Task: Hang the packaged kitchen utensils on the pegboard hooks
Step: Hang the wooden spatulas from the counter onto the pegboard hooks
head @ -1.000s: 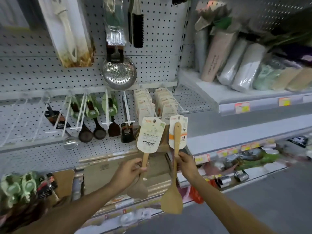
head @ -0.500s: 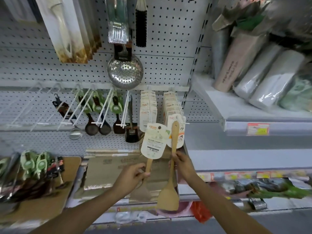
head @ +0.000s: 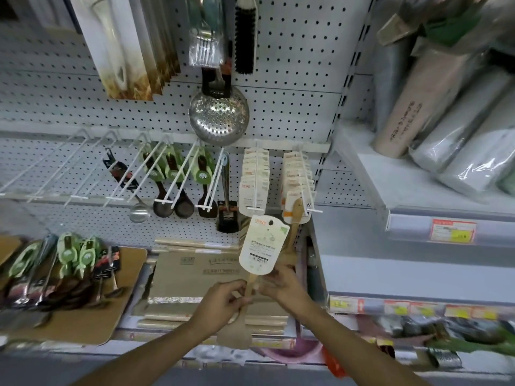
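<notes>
Two hands in view, close together below the rightmost pegboard hooks. Left hand (head: 223, 302): grip closed round the handle of one wooden spatula (head: 239, 324), blade down, its white card label (head: 263, 245) up and just above both hands. Right hand (head: 284, 285): fingers curled at the same handle, just below the card; cannot tell whether it also holds the second wooden handle (head: 295, 215) that rises behind the card. That second utensil's lower part is hidden.

Above the grip: two hooks (head: 305, 190) loaded with carded stock, count per hook unreadable. Up and left: one perforated skimmer (head: 218, 115), three green-carded dark spoons (head: 178, 174). Left of the grip: a heap of loose utensils (head: 64, 271), blurred, uncountable
</notes>
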A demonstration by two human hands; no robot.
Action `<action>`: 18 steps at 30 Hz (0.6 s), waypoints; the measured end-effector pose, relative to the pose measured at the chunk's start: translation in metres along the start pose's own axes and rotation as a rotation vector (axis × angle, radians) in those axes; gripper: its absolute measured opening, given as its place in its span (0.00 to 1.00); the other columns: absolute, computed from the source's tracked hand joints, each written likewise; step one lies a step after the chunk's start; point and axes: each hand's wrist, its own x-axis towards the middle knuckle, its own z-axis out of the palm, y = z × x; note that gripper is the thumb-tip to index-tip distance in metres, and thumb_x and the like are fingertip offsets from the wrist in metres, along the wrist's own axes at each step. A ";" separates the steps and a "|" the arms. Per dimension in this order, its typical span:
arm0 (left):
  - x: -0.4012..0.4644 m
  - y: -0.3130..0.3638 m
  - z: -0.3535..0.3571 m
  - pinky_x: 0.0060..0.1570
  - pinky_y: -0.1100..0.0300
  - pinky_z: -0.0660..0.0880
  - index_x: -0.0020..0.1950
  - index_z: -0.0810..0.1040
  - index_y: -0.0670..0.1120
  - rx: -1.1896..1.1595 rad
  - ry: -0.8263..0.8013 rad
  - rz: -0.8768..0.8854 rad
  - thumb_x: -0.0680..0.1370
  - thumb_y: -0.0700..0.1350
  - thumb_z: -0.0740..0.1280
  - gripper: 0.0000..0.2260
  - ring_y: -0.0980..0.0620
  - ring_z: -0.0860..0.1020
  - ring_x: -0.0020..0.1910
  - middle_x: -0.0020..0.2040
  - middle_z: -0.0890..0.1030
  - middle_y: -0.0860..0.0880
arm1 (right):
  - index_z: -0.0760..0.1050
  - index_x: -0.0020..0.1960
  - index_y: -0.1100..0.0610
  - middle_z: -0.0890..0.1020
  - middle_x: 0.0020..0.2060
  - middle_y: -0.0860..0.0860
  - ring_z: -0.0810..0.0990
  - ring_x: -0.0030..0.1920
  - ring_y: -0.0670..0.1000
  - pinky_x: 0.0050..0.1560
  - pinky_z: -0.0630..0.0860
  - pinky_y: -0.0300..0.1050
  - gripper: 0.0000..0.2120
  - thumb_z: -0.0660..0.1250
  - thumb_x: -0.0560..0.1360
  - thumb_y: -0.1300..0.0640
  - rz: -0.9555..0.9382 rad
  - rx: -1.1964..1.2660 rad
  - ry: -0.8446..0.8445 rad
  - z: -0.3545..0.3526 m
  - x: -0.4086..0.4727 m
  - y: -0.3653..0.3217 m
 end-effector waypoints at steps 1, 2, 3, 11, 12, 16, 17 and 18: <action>-0.002 -0.002 0.004 0.43 0.53 0.80 0.44 0.80 0.55 -0.005 0.001 -0.014 0.77 0.43 0.72 0.07 0.53 0.83 0.38 0.41 0.84 0.53 | 0.76 0.65 0.56 0.83 0.58 0.45 0.80 0.60 0.45 0.60 0.77 0.41 0.22 0.74 0.71 0.63 -0.005 0.009 0.011 0.005 -0.001 -0.001; -0.003 -0.003 0.007 0.43 0.53 0.81 0.44 0.81 0.55 -0.005 0.001 -0.027 0.76 0.43 0.72 0.06 0.52 0.84 0.38 0.41 0.84 0.54 | 0.77 0.63 0.56 0.84 0.56 0.47 0.82 0.58 0.46 0.59 0.78 0.43 0.19 0.73 0.73 0.59 -0.021 -0.004 0.033 0.009 -0.001 -0.003; -0.005 -0.006 0.010 0.43 0.51 0.81 0.45 0.81 0.54 -0.008 -0.002 -0.033 0.76 0.44 0.72 0.05 0.50 0.84 0.38 0.41 0.83 0.53 | 0.79 0.61 0.56 0.85 0.54 0.49 0.83 0.55 0.47 0.57 0.79 0.46 0.15 0.72 0.75 0.57 -0.028 -0.009 0.062 0.013 -0.001 -0.004; -0.009 -0.014 0.020 0.44 0.43 0.80 0.46 0.81 0.48 -0.112 0.028 -0.117 0.76 0.50 0.72 0.06 0.42 0.83 0.35 0.44 0.82 0.48 | 0.81 0.56 0.54 0.87 0.46 0.53 0.86 0.45 0.56 0.49 0.83 0.55 0.09 0.70 0.76 0.61 0.019 0.123 0.115 0.023 0.011 -0.019; -0.009 -0.014 0.020 0.44 0.44 0.80 0.46 0.81 0.50 -0.114 0.024 -0.121 0.75 0.51 0.72 0.06 0.45 0.82 0.34 0.44 0.82 0.49 | 0.80 0.56 0.54 0.87 0.46 0.53 0.87 0.44 0.55 0.47 0.83 0.53 0.10 0.70 0.76 0.61 0.019 0.135 0.117 0.024 0.014 -0.021; -0.008 -0.016 0.019 0.42 0.49 0.80 0.47 0.81 0.50 -0.115 0.005 -0.139 0.74 0.53 0.72 0.08 0.52 0.79 0.33 0.44 0.82 0.52 | 0.79 0.60 0.61 0.86 0.48 0.56 0.87 0.42 0.56 0.41 0.83 0.46 0.13 0.70 0.76 0.64 0.035 0.189 0.140 0.025 0.024 -0.026; -0.008 -0.017 0.017 0.42 0.51 0.80 0.47 0.81 0.50 -0.111 0.005 -0.142 0.75 0.52 0.72 0.07 0.52 0.79 0.33 0.44 0.81 0.52 | 0.79 0.60 0.62 0.86 0.48 0.57 0.86 0.41 0.56 0.41 0.83 0.45 0.13 0.69 0.76 0.65 0.037 0.195 0.144 0.025 0.026 -0.027; -0.007 -0.019 0.016 0.41 0.53 0.79 0.47 0.81 0.49 -0.101 0.008 -0.143 0.76 0.50 0.72 0.05 0.52 0.79 0.33 0.43 0.81 0.52 | 0.79 0.59 0.62 0.86 0.48 0.58 0.86 0.41 0.55 0.40 0.83 0.44 0.12 0.69 0.76 0.65 0.039 0.199 0.145 0.025 0.028 -0.027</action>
